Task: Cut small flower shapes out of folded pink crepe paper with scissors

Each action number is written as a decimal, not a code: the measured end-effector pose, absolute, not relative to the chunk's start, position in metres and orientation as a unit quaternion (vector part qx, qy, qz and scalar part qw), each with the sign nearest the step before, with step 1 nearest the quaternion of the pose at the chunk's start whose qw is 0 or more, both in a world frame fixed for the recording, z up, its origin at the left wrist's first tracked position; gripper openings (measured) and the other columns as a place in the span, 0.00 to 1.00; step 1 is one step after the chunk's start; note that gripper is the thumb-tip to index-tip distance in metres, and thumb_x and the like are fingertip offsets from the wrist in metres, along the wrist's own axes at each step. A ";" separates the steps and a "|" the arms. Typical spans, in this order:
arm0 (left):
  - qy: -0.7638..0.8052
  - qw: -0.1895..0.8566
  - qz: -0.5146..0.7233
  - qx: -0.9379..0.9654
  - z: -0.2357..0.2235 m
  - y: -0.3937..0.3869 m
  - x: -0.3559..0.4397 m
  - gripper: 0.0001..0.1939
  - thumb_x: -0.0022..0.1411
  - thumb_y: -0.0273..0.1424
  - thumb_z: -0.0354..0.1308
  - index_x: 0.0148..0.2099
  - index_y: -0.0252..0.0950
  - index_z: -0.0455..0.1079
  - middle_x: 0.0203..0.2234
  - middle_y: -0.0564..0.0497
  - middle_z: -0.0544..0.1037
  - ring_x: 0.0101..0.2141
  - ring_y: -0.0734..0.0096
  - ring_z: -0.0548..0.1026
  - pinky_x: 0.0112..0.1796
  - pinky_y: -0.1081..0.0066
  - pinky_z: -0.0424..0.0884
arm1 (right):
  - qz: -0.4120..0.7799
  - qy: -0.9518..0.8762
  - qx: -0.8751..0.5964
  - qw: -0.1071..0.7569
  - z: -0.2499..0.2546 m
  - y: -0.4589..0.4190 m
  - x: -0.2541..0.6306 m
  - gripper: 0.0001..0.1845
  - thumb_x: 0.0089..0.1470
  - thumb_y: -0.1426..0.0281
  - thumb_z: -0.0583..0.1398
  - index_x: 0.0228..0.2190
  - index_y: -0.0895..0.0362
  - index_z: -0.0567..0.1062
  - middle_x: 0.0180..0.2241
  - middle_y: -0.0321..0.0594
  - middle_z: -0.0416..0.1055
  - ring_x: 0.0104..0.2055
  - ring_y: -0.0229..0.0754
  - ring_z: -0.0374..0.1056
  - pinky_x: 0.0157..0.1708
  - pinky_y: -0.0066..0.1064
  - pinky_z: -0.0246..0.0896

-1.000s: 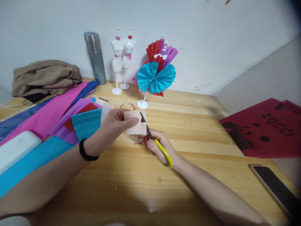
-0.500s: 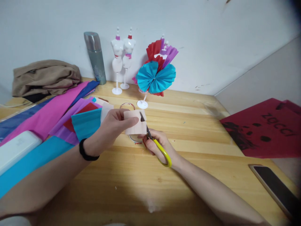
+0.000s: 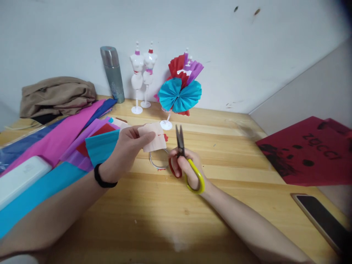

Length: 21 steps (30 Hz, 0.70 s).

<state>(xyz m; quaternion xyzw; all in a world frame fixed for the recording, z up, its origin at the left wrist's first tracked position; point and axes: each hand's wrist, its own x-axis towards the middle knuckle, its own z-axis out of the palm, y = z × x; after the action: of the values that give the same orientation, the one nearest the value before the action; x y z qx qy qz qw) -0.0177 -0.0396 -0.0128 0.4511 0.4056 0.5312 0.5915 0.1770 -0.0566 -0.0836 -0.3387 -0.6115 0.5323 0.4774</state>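
Between thumb and fingers, my left hand (image 3: 132, 143) pinches a pale pink square of paper (image 3: 151, 141) with a slit in its right edge. My right hand (image 3: 188, 165) grips scissors (image 3: 180, 143) with one yellow and one red handle loop. Their dark blades are slightly apart, point away from me and stand clear of the paper's right side. Behind the paper and just below it, a ring-shaped object (image 3: 156, 165) lies on the wooden table (image 3: 165, 209), partly hidden. A small red scrap (image 3: 166, 137) shows at the paper's right edge.
Folded coloured paper (image 3: 103, 146) and a white case (image 3: 24, 179) lie left. Brown cloth (image 3: 57, 95), a bottle (image 3: 112, 75) and two white mannequins (image 3: 136, 77) stand behind, beside a mannequin dressed in pleated paper (image 3: 180, 95). A red bag (image 3: 305, 150) and a phone (image 3: 321, 220) are right.
The scissors have come out of the paper and moved right, their blades turning upright. My left hand has shifted slightly left with the paper, which now shows a slit. The view has tilted a little.
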 end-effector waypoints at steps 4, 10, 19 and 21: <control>0.422 0.609 0.481 0.468 -0.012 -0.044 -0.015 0.11 0.48 0.36 0.70 0.28 0.33 0.75 0.21 0.53 0.77 0.26 0.73 0.72 0.30 0.73 0.66 | 0.472 -0.577 -0.363 0.559 -0.068 -0.055 0.173 0.15 0.58 0.57 0.62 0.37 0.57 0.71 0.17 0.29 0.63 0.17 0.34 0.60 0.18 0.26 0.57; 0.425 0.590 0.390 0.564 -0.013 -0.049 -0.007 0.09 0.51 0.35 0.66 0.28 0.34 0.75 0.21 0.52 0.76 0.24 0.71 0.71 0.26 0.72 0.63 | 0.487 -0.557 -0.377 0.558 -0.039 -0.057 0.170 0.22 0.47 0.58 0.69 0.40 0.54 0.71 0.27 0.33 0.71 0.23 0.34 0.66 0.23 0.28 0.65; 0.450 0.494 0.325 0.669 -0.016 -0.053 -0.001 0.14 0.52 0.32 0.61 0.18 0.36 0.64 0.13 0.57 0.63 0.18 0.77 0.59 0.19 0.74 0.50 | 0.574 -0.523 -0.388 0.496 -0.047 -0.056 0.171 0.21 0.40 0.68 0.70 0.38 0.55 0.72 0.26 0.30 0.68 0.23 0.32 0.63 0.22 0.27 0.65; 0.447 0.513 0.321 0.659 -0.016 -0.052 -0.001 0.12 0.52 0.31 0.62 0.19 0.35 0.68 0.14 0.56 0.67 0.18 0.77 0.62 0.19 0.75 0.52 | 0.588 -0.514 -0.387 0.490 -0.047 -0.056 0.171 0.21 0.40 0.69 0.70 0.37 0.55 0.71 0.26 0.29 0.67 0.22 0.32 0.63 0.21 0.27 0.66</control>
<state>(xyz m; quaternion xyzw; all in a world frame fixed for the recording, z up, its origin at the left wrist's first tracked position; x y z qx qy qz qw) -0.0012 -0.0523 -0.0163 0.6589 0.4465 0.3211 0.5132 0.1712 -0.0562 -0.0468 -0.3873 -0.5142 0.5875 0.4904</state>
